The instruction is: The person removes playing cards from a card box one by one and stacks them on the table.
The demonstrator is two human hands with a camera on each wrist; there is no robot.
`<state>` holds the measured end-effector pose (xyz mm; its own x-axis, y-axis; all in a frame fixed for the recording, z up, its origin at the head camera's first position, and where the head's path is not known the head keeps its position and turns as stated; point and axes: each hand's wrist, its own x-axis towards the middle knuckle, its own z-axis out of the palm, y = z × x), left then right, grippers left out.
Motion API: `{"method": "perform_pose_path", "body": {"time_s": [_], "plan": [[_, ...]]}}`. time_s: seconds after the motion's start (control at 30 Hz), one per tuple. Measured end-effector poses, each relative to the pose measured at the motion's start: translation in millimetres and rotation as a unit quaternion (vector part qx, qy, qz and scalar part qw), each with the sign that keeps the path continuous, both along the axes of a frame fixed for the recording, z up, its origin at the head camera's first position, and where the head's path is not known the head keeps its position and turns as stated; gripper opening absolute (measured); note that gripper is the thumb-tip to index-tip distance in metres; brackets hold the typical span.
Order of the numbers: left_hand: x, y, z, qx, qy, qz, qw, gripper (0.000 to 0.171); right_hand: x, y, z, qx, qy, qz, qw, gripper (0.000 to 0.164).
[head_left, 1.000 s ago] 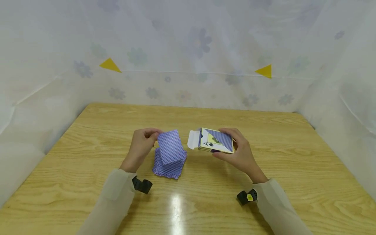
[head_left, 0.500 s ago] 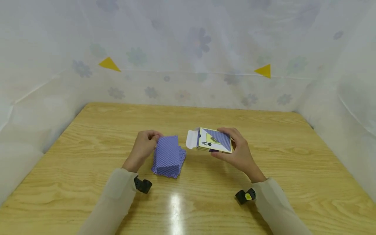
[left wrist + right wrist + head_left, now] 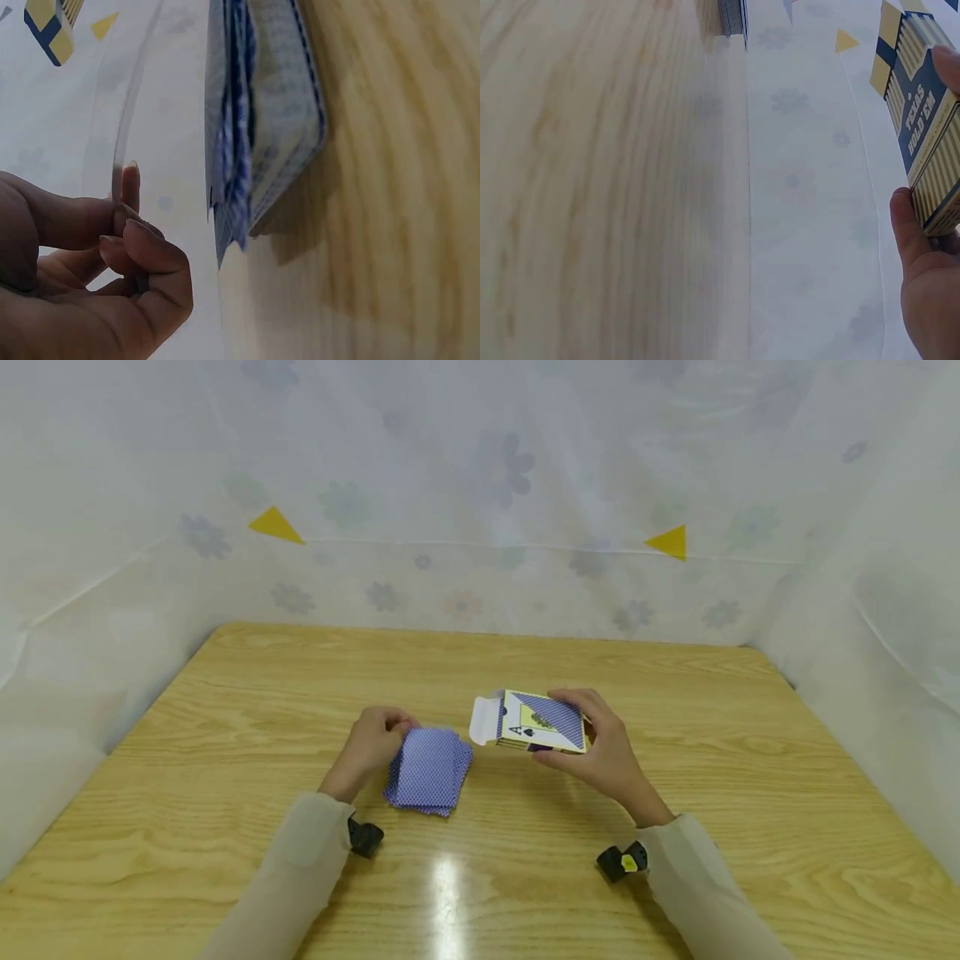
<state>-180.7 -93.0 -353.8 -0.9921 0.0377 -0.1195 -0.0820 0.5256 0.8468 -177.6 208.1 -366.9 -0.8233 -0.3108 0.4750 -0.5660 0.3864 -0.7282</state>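
Note:
My left hand [image 3: 369, 750] pinches a single blue-backed playing card [image 3: 429, 767] by its corner. The left wrist view shows that card edge-on as a thin strip [image 3: 126, 124] between thumb and fingers, apart from the pile. Under it on the table lies a loosely squared pile of playing cards [image 3: 238, 112], whose right side peeks out in the head view. To the right, my right hand [image 3: 617, 762] grips a card box [image 3: 551, 720] raised over the table, thumb and fingers on opposite sides. Its white end flap [image 3: 485, 720] is folded out toward the pile.
The wooden table [image 3: 225, 710] reaches back to a white flowered curtain [image 3: 465, 468] that also closes off both sides. Two yellow triangles [image 3: 667, 542] mark the back curtain. A black wrist camera [image 3: 622, 862] sits at each cuff.
The left hand has come down and slightly nearer, bringing the card from a tilted position above the pile to low over it. The right hand and box have barely shifted.

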Motion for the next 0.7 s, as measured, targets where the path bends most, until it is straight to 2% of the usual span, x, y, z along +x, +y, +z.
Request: {"method": "perform_pose_path", "body": {"time_s": [0.33,0.5,0.7], "plan": [[-3.8,-7.7,-10.9,-0.031,0.007,-0.004,0.9995,0.026,-1.1,-2.3,-0.7,0.008,-0.004,-0.001,1.000,0.068],[-3.4,-10.6,-9.3,-0.034,0.000,-0.003,0.9994,0.026,-3.0,-4.7,-0.6,0.007,-0.010,0.005,1.000,0.068],[-1.8,-9.2,-3.6,-0.039,-0.006,0.015,0.9991,0.025,-3.8,-5.3,-1.6,0.008,-0.011,0.006,1.000,0.068]]}}
